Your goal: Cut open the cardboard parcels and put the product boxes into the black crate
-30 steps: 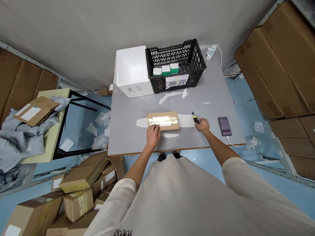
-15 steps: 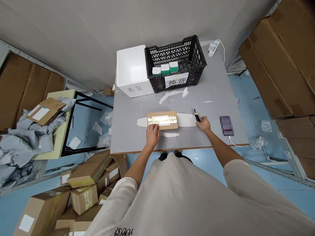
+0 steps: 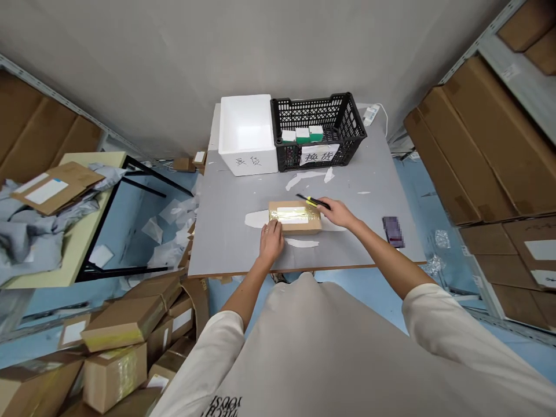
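Observation:
A small taped cardboard box (image 3: 307,227) with a white label on top lies flat on the grey table. My left hand (image 3: 271,238) grips its front left edge, fingers over the top. In my closed right hand (image 3: 337,212) is a black and yellow utility knife (image 3: 311,201), pointing left above the box's back right part. I cannot tell whether the blade touches the box. White paper (image 3: 257,219) sticks out from under the box on both sides, and a torn white strip (image 3: 303,243) lies in front of it.
Behind stand a white foam box (image 3: 248,162) and a black plastic crate (image 3: 319,155) holding several green-and-white boxes (image 3: 303,135). A phone (image 3: 393,231) lies at the right. Cardboard boxes (image 3: 125,318) are piled on the floor at the left; a side table (image 3: 93,231) bears grey bags.
My right hand has brought the knife from the table right of the box to above the box, its tip now pointing left. My left hand stays on the box. The view has shifted.

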Demonstrator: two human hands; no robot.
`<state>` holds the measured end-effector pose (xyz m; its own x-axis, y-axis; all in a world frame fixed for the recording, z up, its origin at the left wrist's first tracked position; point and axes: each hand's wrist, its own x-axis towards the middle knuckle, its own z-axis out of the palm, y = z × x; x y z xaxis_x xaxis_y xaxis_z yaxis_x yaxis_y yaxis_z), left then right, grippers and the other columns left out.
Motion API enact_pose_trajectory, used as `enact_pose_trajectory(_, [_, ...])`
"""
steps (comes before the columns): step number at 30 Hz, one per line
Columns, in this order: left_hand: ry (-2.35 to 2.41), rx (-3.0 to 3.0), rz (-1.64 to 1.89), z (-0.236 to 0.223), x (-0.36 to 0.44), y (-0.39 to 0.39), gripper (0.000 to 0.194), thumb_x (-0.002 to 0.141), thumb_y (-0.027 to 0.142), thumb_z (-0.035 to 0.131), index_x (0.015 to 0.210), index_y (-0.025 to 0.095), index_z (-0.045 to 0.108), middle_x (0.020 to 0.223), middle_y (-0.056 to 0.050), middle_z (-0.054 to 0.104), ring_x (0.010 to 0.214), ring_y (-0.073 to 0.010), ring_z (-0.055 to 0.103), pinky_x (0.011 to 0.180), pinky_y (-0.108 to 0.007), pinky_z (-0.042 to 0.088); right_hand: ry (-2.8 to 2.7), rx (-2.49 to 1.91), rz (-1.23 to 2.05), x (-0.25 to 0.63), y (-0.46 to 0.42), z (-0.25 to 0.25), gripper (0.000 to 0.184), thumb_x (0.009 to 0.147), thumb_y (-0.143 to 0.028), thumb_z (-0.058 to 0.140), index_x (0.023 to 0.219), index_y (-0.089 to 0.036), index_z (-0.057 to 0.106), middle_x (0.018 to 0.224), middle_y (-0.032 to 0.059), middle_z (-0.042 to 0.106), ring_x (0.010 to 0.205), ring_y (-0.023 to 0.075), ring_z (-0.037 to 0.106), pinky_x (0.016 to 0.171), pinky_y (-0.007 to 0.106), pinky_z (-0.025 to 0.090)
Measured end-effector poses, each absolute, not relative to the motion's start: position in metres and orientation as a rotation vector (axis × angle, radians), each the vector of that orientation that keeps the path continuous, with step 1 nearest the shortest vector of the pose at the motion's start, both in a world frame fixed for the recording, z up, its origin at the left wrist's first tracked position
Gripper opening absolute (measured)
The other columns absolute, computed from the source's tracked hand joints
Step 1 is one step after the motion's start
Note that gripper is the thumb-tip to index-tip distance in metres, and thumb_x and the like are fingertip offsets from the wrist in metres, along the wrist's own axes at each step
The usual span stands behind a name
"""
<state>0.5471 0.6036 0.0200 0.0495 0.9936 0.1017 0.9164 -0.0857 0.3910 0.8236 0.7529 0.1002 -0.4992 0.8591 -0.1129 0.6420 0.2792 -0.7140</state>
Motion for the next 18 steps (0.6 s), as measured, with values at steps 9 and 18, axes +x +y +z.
enact_pose_trajectory(9, [1.842, 2.164, 0.538, 0.007, 0.54, 0.592, 0.058, 0.091, 0.013, 0.047, 0.149, 0.007, 0.048, 0.16, -0.023, 0.046, 0.156, -0.0328, 0.033, 0.125, -0.053, 0.035, -2.911, -1.299, 0.649, 0.723, 0.736, 0.113, 0.035, 0.103, -0.042, 0.049, 0.125, -0.025, 0.072, 0.124, 0.0082, 0.075, 0.11, 0.0275, 0.068, 0.086, 0.032, 0.048])
enact_pose_trajectory(18, [1.812, 2.142, 0.631, 0.003, 0.535, 0.591, 0.063, 0.089, 0.012, 0.05, 0.151, 0.009, 0.047, 0.158, -0.022, 0.048, 0.154, -0.0341, 0.036, 0.125, -0.056, 0.034, -2.992, -1.353, 0.557, 0.705, 0.735, 0.111, 0.035, 0.103, -0.041, 0.049, 0.122, -0.025, 0.074, 0.12, 0.0101, 0.075, 0.107, 0.0286, 0.069, 0.083, 0.033, 0.048])
